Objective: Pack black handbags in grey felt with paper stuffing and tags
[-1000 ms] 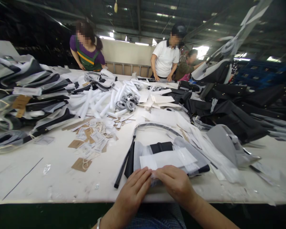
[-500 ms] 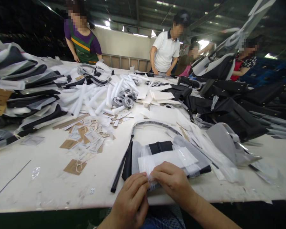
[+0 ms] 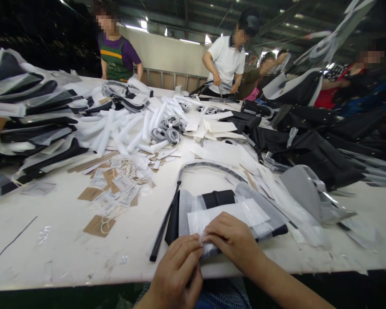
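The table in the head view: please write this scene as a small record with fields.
Left hand: fingertips at near edge of white wrapping
Right hand: fingertips at same wrapping, close to left hand
Grip: firmness cannot be told
Under wrapping: partly covered black bag
Beyond bag: curved handle
Left of bag: brown tags
Farther back: white rolls
Right side: black bags, piled
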`<act>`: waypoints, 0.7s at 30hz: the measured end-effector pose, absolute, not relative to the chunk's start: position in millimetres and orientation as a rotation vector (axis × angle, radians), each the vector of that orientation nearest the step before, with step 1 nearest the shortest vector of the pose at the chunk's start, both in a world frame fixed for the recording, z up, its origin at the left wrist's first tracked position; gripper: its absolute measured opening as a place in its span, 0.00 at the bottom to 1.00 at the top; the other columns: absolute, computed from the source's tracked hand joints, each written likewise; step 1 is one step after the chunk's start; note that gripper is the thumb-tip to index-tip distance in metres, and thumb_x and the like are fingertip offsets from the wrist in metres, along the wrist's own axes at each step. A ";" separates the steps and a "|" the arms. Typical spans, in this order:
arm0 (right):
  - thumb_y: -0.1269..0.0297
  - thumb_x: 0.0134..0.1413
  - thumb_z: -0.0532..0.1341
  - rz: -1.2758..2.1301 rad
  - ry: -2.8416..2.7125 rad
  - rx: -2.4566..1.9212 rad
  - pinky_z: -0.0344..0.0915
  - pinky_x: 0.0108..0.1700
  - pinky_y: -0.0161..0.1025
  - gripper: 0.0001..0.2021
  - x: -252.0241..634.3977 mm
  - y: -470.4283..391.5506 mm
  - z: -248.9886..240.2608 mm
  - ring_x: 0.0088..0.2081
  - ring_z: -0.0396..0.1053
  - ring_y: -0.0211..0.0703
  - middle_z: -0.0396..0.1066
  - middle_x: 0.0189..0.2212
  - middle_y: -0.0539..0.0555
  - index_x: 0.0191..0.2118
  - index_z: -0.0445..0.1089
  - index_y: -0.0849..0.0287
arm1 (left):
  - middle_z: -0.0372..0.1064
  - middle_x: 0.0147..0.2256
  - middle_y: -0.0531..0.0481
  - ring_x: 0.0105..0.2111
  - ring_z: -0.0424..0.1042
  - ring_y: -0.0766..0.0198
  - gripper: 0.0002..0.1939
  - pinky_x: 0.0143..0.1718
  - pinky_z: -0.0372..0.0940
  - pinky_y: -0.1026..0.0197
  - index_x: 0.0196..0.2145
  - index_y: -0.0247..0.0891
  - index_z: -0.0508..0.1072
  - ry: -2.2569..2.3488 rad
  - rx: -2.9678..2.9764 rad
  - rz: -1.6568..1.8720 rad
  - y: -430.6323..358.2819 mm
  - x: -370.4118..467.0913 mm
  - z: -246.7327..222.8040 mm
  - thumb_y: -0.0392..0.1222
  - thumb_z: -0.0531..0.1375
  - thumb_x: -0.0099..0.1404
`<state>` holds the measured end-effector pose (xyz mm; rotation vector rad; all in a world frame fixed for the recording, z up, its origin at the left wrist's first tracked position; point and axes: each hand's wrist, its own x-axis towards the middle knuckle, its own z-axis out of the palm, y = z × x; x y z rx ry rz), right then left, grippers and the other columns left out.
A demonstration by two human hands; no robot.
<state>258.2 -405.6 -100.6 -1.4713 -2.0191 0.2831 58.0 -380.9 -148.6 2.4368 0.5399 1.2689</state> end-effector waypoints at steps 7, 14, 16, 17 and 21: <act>0.69 0.57 0.68 0.406 -1.987 -1.720 0.62 0.37 0.37 0.06 258.3 -395.9 -94.6 0.35 0.69 0.42 0.72 0.31 0.48 0.36 0.70 0.55 | 0.71 0.54 0.38 0.58 0.68 0.56 0.22 0.58 0.68 0.56 0.53 0.31 0.72 0.509 2.641 1.265 -377.7 52.3 -155.6 0.26 0.55 0.61; 0.71 0.57 0.67 0.341 -2.023 -1.833 0.63 0.36 0.36 0.10 254.7 -382.6 -91.3 0.33 0.71 0.41 0.72 0.33 0.47 0.42 0.68 0.54 | 0.68 0.59 0.45 0.62 0.64 0.53 0.29 0.62 0.62 0.50 0.57 0.30 0.71 0.514 3.014 1.100 -381.2 50.3 -156.9 0.25 0.51 0.59; 0.70 0.57 0.67 0.318 -2.035 -1.836 0.64 0.35 0.36 0.08 254.3 -381.7 -89.8 0.32 0.71 0.41 0.72 0.34 0.48 0.41 0.69 0.55 | 0.68 0.59 0.46 0.61 0.65 0.55 0.29 0.63 0.61 0.52 0.58 0.29 0.71 0.562 3.046 1.065 -382.8 51.9 -155.0 0.26 0.50 0.60; 0.70 0.57 0.67 0.316 -2.032 -1.816 0.64 0.35 0.35 0.08 255.3 -383.0 -88.4 0.32 0.70 0.40 0.72 0.34 0.49 0.40 0.69 0.56 | 0.69 0.59 0.46 0.60 0.66 0.56 0.28 0.64 0.60 0.53 0.57 0.30 0.71 0.574 3.054 1.065 -382.9 52.6 -154.8 0.26 0.50 0.60; 0.68 0.61 0.64 0.394 -1.985 -1.475 0.70 0.39 0.34 0.06 279.9 -404.3 -78.2 0.34 0.72 0.37 0.74 0.43 0.52 0.43 0.71 0.56 | 0.72 0.56 0.49 0.57 0.70 0.61 0.22 0.69 0.48 0.56 0.54 0.32 0.74 0.533 3.095 1.149 -374.7 51.6 -163.2 0.29 0.52 0.64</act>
